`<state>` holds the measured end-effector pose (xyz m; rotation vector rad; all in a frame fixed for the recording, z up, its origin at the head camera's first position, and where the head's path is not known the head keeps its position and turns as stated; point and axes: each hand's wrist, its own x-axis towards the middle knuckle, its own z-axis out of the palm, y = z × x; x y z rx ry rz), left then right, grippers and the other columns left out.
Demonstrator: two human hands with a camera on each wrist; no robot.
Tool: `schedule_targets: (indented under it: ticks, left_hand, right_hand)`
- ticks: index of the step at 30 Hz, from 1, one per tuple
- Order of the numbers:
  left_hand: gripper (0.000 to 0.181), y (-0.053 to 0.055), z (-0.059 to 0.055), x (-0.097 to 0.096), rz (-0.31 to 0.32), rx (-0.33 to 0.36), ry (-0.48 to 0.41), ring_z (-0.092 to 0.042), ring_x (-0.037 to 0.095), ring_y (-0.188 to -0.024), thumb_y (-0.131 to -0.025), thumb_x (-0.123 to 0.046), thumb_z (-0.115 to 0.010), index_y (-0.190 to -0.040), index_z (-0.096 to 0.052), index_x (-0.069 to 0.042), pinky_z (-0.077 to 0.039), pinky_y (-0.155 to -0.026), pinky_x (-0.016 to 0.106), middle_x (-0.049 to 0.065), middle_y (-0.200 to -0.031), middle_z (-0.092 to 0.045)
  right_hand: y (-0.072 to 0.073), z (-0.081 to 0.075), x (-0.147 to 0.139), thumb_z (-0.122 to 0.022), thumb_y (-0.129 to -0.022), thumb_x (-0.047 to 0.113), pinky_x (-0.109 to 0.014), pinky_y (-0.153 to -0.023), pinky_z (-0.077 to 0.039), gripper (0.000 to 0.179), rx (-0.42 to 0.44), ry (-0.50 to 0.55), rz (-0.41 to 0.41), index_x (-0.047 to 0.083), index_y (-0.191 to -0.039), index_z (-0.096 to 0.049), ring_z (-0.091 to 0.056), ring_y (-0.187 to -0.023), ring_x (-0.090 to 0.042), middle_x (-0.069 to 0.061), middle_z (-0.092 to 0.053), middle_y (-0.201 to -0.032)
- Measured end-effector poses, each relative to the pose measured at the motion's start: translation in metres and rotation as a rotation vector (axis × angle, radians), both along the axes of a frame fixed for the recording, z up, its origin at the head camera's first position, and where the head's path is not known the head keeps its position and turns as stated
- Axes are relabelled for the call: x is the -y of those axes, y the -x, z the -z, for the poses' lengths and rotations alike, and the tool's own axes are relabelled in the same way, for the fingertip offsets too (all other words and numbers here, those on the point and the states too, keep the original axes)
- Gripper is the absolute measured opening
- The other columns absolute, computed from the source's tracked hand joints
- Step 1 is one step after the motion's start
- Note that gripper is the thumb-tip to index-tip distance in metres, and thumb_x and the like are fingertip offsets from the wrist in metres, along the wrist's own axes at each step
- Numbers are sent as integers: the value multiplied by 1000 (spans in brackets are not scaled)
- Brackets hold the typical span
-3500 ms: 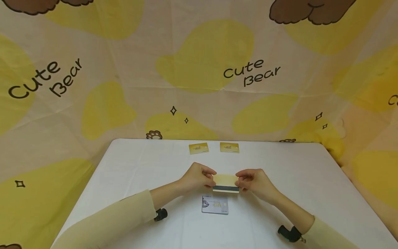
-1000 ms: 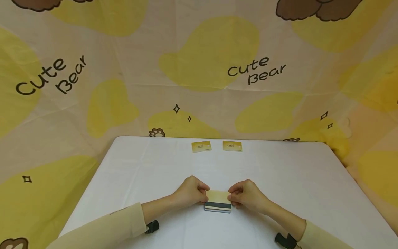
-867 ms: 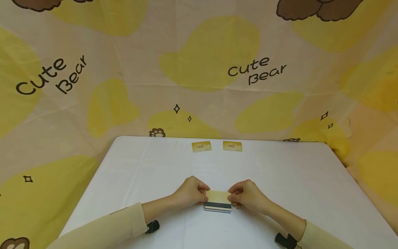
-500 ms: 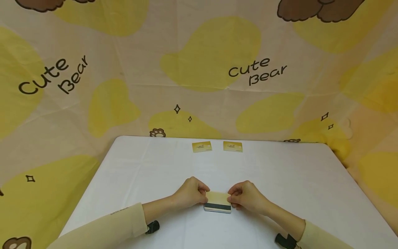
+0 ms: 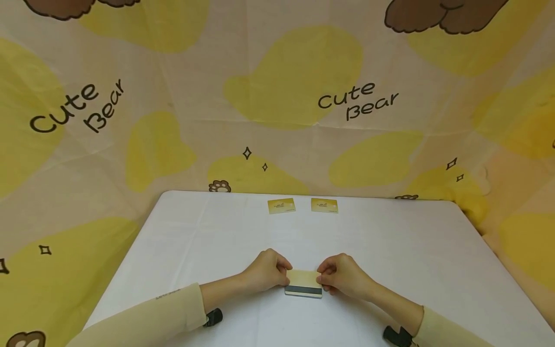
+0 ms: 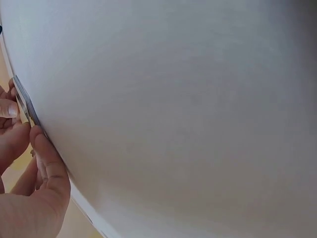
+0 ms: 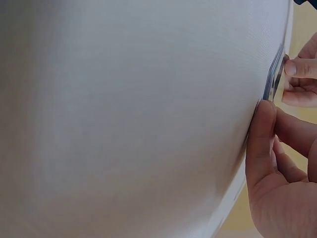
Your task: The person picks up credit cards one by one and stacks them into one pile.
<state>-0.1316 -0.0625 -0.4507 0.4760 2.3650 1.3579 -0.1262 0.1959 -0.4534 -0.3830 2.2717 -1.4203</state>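
Now that the striped card (image 5: 303, 278) has come down over the card stack (image 7: 270, 82) on the counter (image 5: 381, 246), alignment looks mostly done; can't tell if it's flat. Left hand (image 5: 266, 271) and right hand (image 5: 345, 274) sit low, facing each other, each grip a near-closed thumb-and-finger pinch on one short edge of the card.

A stack of cards (image 6: 27, 103) shows edge-on, thin dark layers visible. The left hand (image 6: 44, 191) pinches at its near end; the right hand (image 6: 7, 110) is at its far end. Beside the stack spreads a white tabletop (image 6: 173, 119).
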Motion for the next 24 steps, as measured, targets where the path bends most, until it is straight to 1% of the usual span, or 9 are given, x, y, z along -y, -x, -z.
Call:
schedule_targets:
  ticks: [4, 8, 15, 24]
  left_hand:
    - [29, 1, -1, 0, 11, 15, -7, -56, 8, -63, -74, 12, -79, -103, -75, 12, -46, -59, 19, -2, -67, -64]
    - [29, 1, -2, -1, 16, 37, -11, -54, 8, -61, -74, 12, -78, -103, -75, 12, -45, -58, 18, -2, -66, -62]
    - [29, 2, -4, -2, 18, 53, 6, -52, 8, -58, -75, 13, -78, -103, -75, 11, -44, -57, 18, -3, -64, -59]
    - [27, 4, -4, -2, 31, 76, 28, -53, 9, -60, -76, 12, -80, -103, -75, 8, -44, -58, 19, -2, -65, -60]
  right_hand:
    - [2, 2, -1, -77, -91, 2, -23, -50, -52, 10, -28, -33, -24, -3, -98, -72, -60, -55, -14, -5, -67, -71]
    - [2, 3, -2, -76, -93, 3, -21, -48, -50, 9, -39, -57, -45, -2, -98, -72, -59, -53, -13, -4, -66, -71]
    - [3, 2, -3, -76, -93, 4, -21, -49, -51, 8, -37, -56, -63, -1, -97, -72, -60, -55, -13, -5, -66, -72]
    - [3, 2, -5, -79, -91, 4, -23, -51, -54, 12, -15, -44, -52, -3, -98, -72, -63, -58, -14, -5, -66, -74]
